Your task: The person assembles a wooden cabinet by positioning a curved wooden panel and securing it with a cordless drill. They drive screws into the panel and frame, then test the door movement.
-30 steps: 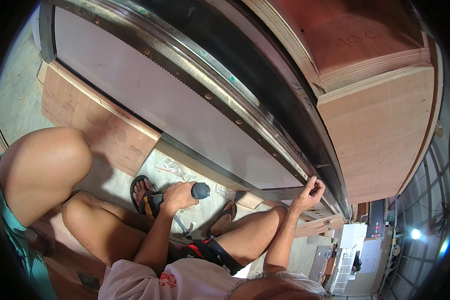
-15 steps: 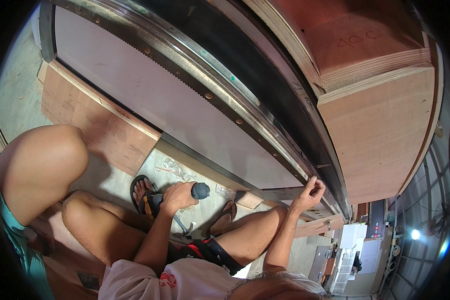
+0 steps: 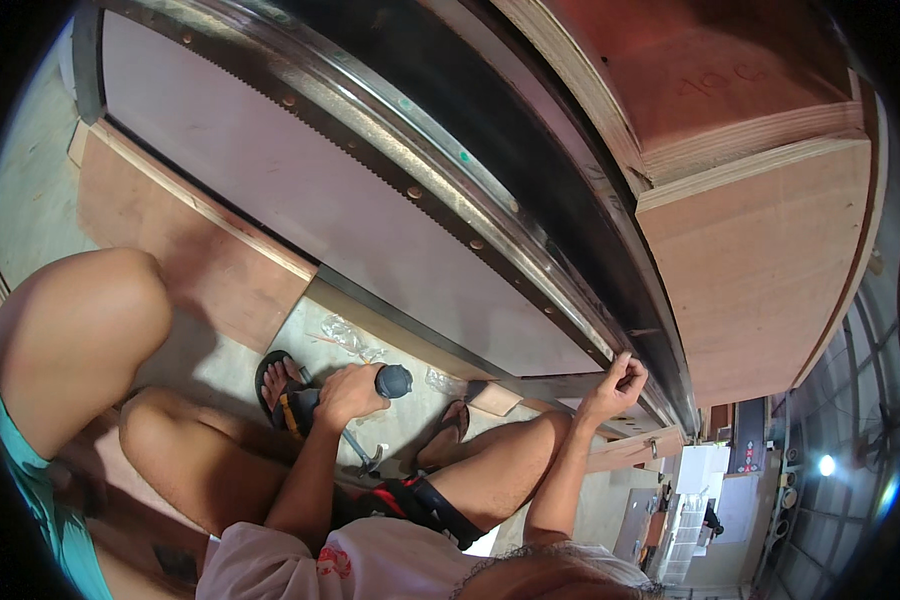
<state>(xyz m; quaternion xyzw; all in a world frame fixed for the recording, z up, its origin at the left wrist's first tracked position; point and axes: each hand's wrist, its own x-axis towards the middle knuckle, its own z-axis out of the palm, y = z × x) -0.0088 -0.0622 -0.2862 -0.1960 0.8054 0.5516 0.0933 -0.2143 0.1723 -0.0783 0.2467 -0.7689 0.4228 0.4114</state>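
Below, left hand [image 3: 348, 392] grips drill [image 3: 370, 385]; right hand [image 3: 618, 382] pinches rail [image 3: 530, 275].

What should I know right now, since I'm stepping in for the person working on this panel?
Left hand: gripping a power drill with a dark rear cap, held low above the floor beside a sandalled foot.
Right hand: fingers pinched at the metal edge strip near the lower end of the grey panel; any small part it holds is too small to tell.
A hammer lies on the floor between the legs.
Done: a row of fasteners already sits along the strip.
Left: the end by the right hand seems not yet fastened.
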